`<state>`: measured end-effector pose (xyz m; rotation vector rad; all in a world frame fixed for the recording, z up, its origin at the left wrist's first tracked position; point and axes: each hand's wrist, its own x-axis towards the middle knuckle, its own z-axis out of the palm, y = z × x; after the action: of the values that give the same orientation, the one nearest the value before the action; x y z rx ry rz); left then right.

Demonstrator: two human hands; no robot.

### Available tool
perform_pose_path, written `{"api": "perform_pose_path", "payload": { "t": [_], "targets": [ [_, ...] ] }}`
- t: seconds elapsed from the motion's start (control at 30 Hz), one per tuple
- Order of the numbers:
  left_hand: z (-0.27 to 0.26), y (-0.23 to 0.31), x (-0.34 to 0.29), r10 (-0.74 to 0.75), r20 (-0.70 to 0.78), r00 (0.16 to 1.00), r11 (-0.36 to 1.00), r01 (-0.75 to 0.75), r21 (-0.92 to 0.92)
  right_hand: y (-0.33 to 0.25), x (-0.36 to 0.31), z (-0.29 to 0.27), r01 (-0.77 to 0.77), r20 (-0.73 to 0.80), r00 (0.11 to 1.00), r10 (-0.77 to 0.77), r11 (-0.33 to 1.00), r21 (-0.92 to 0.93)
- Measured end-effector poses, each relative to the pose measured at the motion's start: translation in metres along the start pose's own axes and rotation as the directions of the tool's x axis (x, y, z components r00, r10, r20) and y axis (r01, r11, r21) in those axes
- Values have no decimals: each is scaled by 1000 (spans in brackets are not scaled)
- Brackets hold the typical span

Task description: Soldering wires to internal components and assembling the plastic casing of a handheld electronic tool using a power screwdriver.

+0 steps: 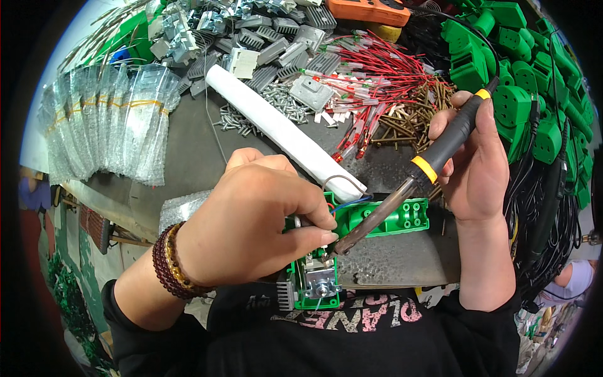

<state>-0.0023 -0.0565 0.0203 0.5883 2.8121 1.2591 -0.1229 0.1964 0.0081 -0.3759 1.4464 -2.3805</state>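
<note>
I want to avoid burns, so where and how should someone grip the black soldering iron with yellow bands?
Probably best by the thick black handle between its yellow bands, from the right, as the bare right hand does: the long brownish metal barrel slopes away, down and left.

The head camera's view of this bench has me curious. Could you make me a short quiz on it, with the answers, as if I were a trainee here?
1. Which hand holds the soldering iron?
2. True or false: the beaded bracelets are on the right wrist.
3. What colour are the plastic casings heaped at the right side of the picture?
A) Red
B) Green
C) White

Key:
1. The right hand.
2. False; they are on the left wrist.
3. B
</note>
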Motion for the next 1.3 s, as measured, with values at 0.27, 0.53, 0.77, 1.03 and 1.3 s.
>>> {"api": "perform_pose_path", "payload": {
  "t": [0.27,0.53,0.77,1.03,1.3],
  "targets": [
    [-3,-6,-1,22,34,999,997,-19,-75,2,-2,3,16,-19,1000,-16,1000,-6],
    [1,-13,0,38,21,999,992,-36,-119,3,2,-1,28,-22,999,-29,999,-15],
    [0,-13,3,112,-30,993,983,-115,-140,-26,-5,-8,205,-114,971,-208,978,-38],
    [1,-9,-9,28,-34,999,996,-31,-80,-96,32,-7,594,177,660,-730,362,-719],
    [5,-7,4,102,-35,994,991,-105,-84,-91,147,-62,405,263,804,-533,166,-899]
  ]
}}
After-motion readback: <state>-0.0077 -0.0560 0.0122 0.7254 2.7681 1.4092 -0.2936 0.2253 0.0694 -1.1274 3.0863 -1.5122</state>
